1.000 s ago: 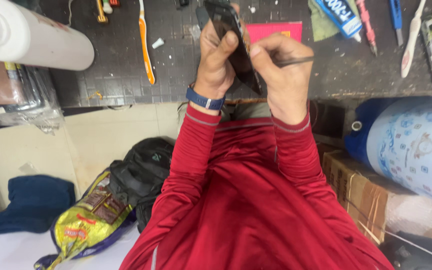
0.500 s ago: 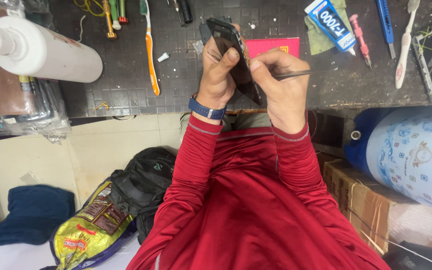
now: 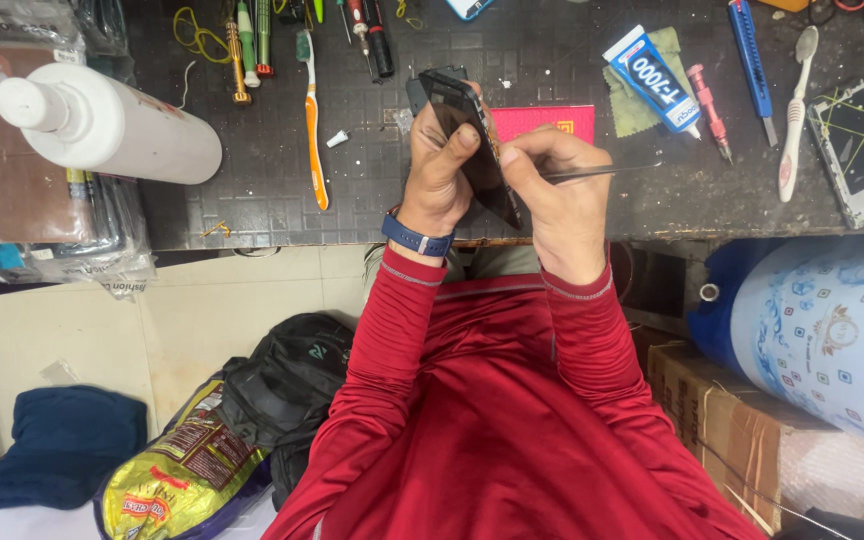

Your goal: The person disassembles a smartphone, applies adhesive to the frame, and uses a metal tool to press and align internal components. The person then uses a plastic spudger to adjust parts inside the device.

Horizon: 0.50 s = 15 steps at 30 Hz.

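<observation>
Your hands sit slightly lower than before, over the surface's near edge. Your left hand (image 3: 440, 170) grips the dark phone (image 3: 472, 140) by its sides; your right hand (image 3: 552, 195) pinches thin tweezers (image 3: 597, 172). Light, stiff, fragile: hold its edges.

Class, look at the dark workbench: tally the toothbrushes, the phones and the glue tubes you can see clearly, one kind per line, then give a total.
Toothbrushes: 2 (orange-handled, white)
Phones: 2 (dark phone in the left hand, stripped phone with yellow marks)
Glue tubes: 1 (blue and white tube)
Total: 5
</observation>
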{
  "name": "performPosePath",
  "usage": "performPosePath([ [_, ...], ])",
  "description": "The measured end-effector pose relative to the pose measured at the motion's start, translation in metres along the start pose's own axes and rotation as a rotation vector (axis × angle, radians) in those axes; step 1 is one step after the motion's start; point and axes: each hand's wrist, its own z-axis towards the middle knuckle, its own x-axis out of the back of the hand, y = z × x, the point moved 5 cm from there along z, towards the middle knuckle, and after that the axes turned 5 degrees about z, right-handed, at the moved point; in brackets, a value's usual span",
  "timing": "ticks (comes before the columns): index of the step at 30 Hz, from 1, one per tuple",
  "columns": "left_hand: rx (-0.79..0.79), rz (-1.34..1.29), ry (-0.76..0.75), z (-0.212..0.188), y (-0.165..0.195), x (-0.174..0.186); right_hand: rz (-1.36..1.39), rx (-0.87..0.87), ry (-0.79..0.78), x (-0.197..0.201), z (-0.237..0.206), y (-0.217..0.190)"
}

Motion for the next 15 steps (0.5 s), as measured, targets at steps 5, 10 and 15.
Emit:
performPosePath([
  [5, 0.003, -0.006, 0.006, 0.0006, 0.0009, -0.0018, 0.000, 0.012, -0.006, 0.0001, -0.0002, -0.0004],
  [10, -0.008, 0.021, 0.020, 0.0012, 0.0030, -0.0044, -0.010, 0.007, 0.006, 0.0003, -0.0005, -0.0005],
  [15, -0.006, 0.035, 0.018, -0.0003, 0.0048, -0.0051, -0.021, 0.005, 0.006, 0.0000, -0.0007, -0.0007],
])
